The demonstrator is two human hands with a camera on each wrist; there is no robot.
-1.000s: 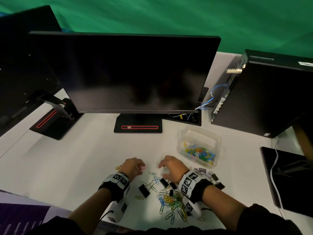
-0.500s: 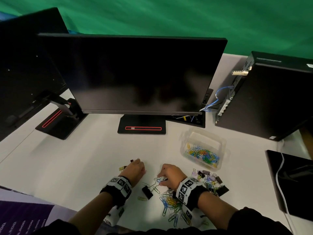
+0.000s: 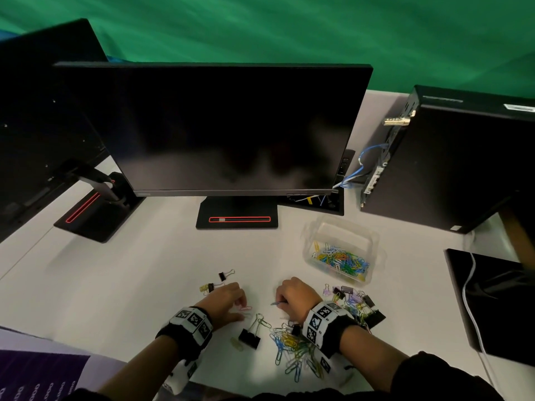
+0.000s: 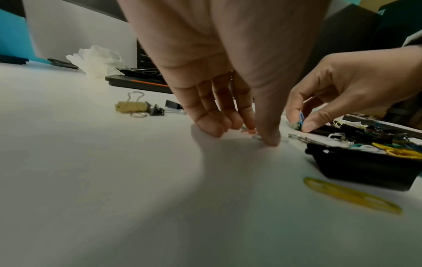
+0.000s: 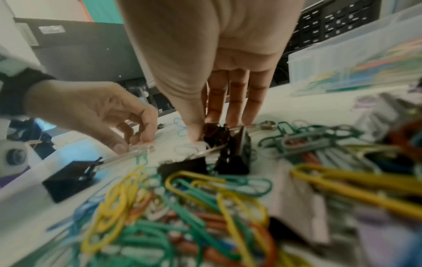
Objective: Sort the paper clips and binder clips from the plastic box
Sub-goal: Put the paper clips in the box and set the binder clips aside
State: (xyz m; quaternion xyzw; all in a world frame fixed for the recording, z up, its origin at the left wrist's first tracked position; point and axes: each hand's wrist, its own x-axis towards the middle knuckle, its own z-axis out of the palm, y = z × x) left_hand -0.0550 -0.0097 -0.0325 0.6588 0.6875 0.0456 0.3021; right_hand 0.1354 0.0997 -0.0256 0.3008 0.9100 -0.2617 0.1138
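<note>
Pinching paper clips: left hand [image 3: 224, 299] a pink one [image 3: 246, 308], right hand [image 3: 293, 296] a blue one [image 3: 275, 303]; risk of snagging tangled neighbours.

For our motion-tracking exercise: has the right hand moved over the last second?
Yes, slightly. The right hand has drawn back toward the person, away from the plastic box, and its fingers, spread before, now pinch a blue paper clip.

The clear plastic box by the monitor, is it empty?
No, the clear plastic box holds a heap of colourful paper clips at its near end.
</note>
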